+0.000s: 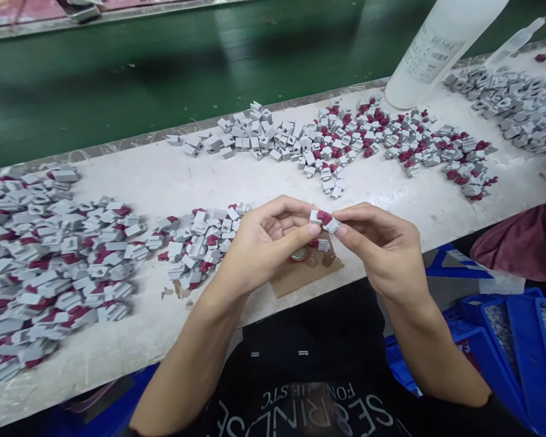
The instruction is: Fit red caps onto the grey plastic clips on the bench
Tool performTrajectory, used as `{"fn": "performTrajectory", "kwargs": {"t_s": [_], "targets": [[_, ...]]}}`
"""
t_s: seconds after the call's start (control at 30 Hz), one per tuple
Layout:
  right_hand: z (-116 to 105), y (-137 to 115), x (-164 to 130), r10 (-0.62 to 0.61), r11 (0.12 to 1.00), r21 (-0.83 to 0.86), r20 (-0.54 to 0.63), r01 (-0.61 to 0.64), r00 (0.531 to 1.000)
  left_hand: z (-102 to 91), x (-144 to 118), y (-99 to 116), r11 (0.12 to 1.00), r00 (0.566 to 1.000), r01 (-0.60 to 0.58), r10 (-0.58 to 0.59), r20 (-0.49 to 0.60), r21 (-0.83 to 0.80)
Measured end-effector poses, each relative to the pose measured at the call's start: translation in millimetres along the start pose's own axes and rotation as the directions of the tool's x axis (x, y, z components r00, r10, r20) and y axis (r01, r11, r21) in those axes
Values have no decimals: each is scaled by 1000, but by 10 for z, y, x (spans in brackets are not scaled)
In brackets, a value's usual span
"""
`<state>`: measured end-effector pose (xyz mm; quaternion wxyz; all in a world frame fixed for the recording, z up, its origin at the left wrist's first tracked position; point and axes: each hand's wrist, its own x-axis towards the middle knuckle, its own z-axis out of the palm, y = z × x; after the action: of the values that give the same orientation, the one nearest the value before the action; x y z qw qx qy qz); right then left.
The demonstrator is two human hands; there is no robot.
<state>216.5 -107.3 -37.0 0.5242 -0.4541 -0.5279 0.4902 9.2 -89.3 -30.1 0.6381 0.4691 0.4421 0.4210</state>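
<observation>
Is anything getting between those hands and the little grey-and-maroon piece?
Nothing visible is: the left hand and right hand both hold the piece directly, above the table.

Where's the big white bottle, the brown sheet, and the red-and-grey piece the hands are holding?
White bottle (434, 56): head view, on its label.
Brown sheet (300, 280): head view, bare front part.
Held piece (324, 218): head view, red middle.

A black shirt (309, 321) shows below the near edge of the worktop (155, 328). It bears large pale capitals (318, 415), with smaller lettering (307, 394) and two short pale marks (303, 352) closer to that edge. Short black sleeves (494, 422) leave forearms (441, 355), left hand (273, 243) and right hand (386, 249) bare.
</observation>
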Motion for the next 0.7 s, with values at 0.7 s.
{"fn": "performTrajectory", "kwargs": {"t_s": [0.7], "targets": [[7,-72,62,-87,995,81,379,60,921,-268,-394,174,846,985,-169,163,57,506]]}}
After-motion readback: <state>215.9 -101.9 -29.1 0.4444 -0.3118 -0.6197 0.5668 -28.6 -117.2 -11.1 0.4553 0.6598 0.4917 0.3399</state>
